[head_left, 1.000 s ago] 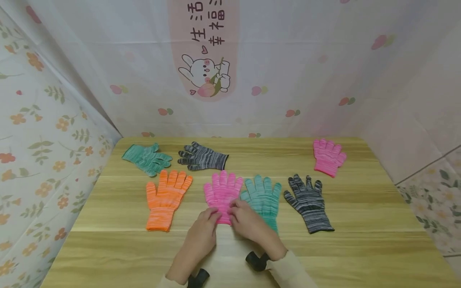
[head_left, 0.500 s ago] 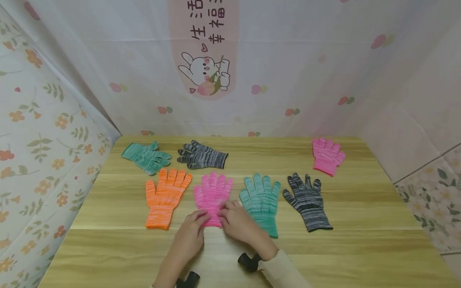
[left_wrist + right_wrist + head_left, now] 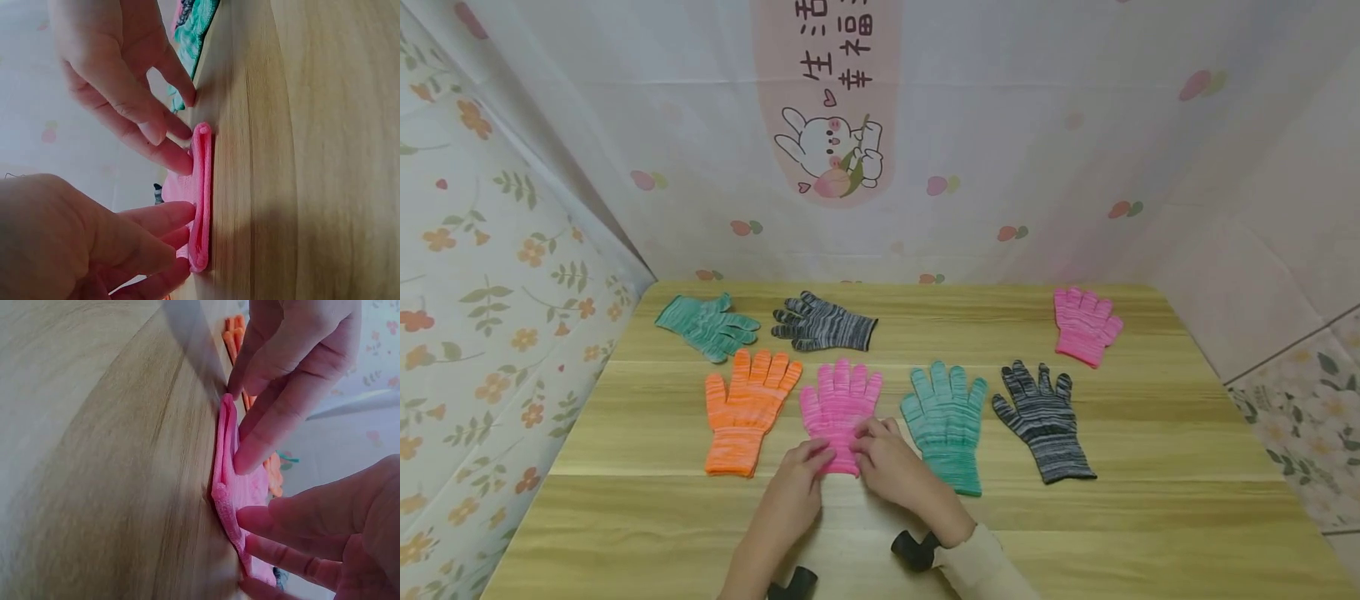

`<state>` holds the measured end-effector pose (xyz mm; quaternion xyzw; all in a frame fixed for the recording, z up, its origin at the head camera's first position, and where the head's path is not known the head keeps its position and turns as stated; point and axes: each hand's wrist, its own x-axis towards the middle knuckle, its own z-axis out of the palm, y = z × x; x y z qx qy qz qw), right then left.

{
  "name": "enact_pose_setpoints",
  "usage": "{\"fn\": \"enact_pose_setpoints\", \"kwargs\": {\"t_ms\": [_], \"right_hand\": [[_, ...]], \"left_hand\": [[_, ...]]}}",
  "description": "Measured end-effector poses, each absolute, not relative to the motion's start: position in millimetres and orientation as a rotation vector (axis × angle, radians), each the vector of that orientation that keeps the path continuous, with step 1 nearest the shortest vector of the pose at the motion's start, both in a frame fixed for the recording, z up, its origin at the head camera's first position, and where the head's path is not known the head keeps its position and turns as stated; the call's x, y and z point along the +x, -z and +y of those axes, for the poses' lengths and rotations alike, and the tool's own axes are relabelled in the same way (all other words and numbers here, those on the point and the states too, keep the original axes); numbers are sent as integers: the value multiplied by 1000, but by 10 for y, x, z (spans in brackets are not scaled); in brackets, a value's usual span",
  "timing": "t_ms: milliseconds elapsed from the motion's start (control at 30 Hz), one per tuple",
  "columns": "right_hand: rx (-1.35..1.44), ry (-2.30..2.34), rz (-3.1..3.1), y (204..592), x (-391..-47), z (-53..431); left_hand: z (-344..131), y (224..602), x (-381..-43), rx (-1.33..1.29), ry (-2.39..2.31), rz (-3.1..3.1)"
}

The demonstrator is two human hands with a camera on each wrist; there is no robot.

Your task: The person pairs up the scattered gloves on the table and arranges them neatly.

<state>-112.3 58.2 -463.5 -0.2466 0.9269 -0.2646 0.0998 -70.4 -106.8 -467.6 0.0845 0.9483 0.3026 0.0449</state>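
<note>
A pink knitted glove [image 3: 840,402] lies flat on the wooden table, fingers pointing away and cuff toward me. My left hand [image 3: 795,485] touches the left side of its cuff with fairly straight fingertips. On the opposite side, my right hand [image 3: 891,463] presses its fingertips on the cuff's right edge. The left wrist view shows the cuff opening [image 3: 201,200] end-on, low against the wood, with fingers resting on its upper layer. Just left of this glove lies an orange glove [image 3: 747,412]; a teal glove [image 3: 946,421] lies to its right.
A black-and-grey glove [image 3: 1047,423] lies farther right in the same row. Behind are another teal glove [image 3: 706,325], a second black-and-grey glove [image 3: 823,323] and a smaller-looking pink glove [image 3: 1086,327]. Printed curtains [image 3: 985,142] hang along the table's far edge [image 3: 970,287].
Both hands have slid the pink glove left, away from the teal glove and closer to the orange one. During the last half second it has barely shifted. The other gloves stay put.
</note>
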Motion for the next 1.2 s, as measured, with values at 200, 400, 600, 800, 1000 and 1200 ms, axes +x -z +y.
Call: {"fn": "enact_pose_setpoints", "kwargs": {"t_ms": [200, 400, 600, 800, 1000, 1200], "right_hand": [[-721, 816, 2727, 4632, -1125, 573], [-709, 828, 2716, 4629, -1114, 572], [-712, 851, 2702, 4609, -1107, 575], [-729, 879, 2692, 4611, -1108, 589], [-762, 978, 2652, 4636, -1117, 642], [-736, 1317, 2548, 4582, -1212, 852]], "left_hand": [[-1072, 4702, -703, 254, -938, 2899], [-1089, 4706, -690, 218, -971, 2865], [-1099, 4711, -697, 95, -1029, 2929], [-1108, 4703, -725, 8, -968, 2957], [-1106, 4715, -749, -18, -910, 2945], [-1118, 4722, -754, -19, -915, 2938]]}}
